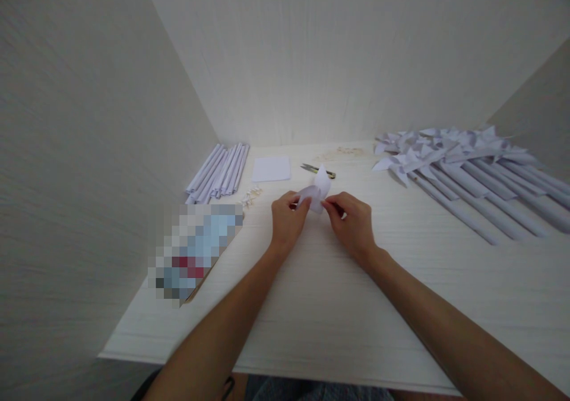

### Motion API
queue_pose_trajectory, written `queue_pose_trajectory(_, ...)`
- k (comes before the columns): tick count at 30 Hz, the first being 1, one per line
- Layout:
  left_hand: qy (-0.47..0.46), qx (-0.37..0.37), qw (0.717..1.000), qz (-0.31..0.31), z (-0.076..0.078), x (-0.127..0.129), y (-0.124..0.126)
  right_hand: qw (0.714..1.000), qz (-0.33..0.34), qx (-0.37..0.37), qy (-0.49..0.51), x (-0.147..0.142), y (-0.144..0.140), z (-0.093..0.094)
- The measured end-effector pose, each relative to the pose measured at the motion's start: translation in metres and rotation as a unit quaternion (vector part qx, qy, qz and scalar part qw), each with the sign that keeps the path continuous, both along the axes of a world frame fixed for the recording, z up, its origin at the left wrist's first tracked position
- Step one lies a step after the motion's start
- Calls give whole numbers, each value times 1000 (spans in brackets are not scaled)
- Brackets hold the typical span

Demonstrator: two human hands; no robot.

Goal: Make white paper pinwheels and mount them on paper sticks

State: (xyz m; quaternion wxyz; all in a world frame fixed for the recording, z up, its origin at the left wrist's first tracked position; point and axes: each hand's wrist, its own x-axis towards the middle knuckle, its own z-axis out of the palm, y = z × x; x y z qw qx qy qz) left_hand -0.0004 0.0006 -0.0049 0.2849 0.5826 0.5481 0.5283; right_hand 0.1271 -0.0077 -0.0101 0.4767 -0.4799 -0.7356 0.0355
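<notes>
The folded paper [323, 178] is at the middle of the frame, held up just above the tabletop [312, 312]; one pointed flap stands upward from it, and the lower part curls between the two hands; the left hand [285, 220] has its thumb and fingers clamped on the paper's left side; the right hand [355, 221] pinches the paper's right edge between thumb and fingertips, the two hands near each other but apart; both bare forearms reach in from the bottom of the frame.

Just behind the paper, slightly above the frame's centre, lie the scissors [310, 168], blades pointing left, partly covered by the upright flap; to their left, a flat white sheet [271, 169] lies on the tabletop; farther left is a row of rolled paper tubes [222, 172], side by side and slanted; small pale bits [252, 195] are scattered between the tubes and the left hand; below the tubes, at the left of the frame, a pixelated item [202, 246] rests, its details hidden; thin brownish bits [350, 151] lie near the back wall [285, 62]; at the right of the frame, paper pinwheels [427, 151] are heaped together, their white sticks [481, 190] pointing toward the lower right.
</notes>
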Motion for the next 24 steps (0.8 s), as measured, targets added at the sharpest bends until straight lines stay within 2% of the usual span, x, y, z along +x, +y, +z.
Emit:
queue_pose_trajectory(5, 23, -20, 1000, 7, 2, 1, -1, 1000, 8, 2, -7, 0, 0, 0)
queue_pose_trajectory(24, -3, -13, 1000, -8, 3, 2, -3, 999, 2, -32, -18, -1, -1, -1)
